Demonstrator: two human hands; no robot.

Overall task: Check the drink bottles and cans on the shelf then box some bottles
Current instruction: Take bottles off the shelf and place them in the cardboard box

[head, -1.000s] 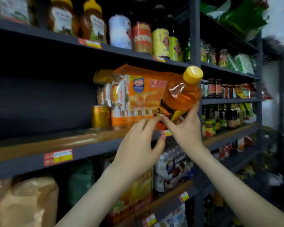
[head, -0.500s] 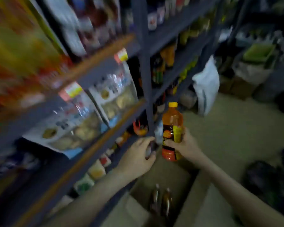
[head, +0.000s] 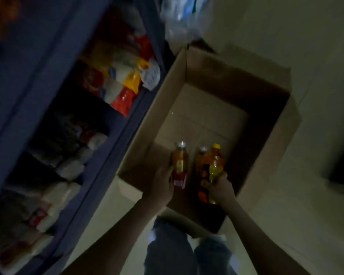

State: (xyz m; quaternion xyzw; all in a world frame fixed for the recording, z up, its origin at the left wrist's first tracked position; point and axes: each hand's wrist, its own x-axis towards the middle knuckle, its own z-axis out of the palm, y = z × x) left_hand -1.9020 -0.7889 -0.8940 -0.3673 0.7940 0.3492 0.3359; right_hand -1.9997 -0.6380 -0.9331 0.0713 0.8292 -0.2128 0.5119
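Head view, right hand (head: 221,189) fingers around bottle (head: 216,165)

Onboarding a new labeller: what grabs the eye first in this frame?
The open cardboard box on the floor beside the blue shelf, mid-frame. In its near end the right hand grips a yellow-capped orange bottle and the left hand holds a red-labelled bottle, with a third bottle between them.

text: none can be read | labels on bottles (head: 179,165): blurred | print on packets (head: 125,84): smeared, dark
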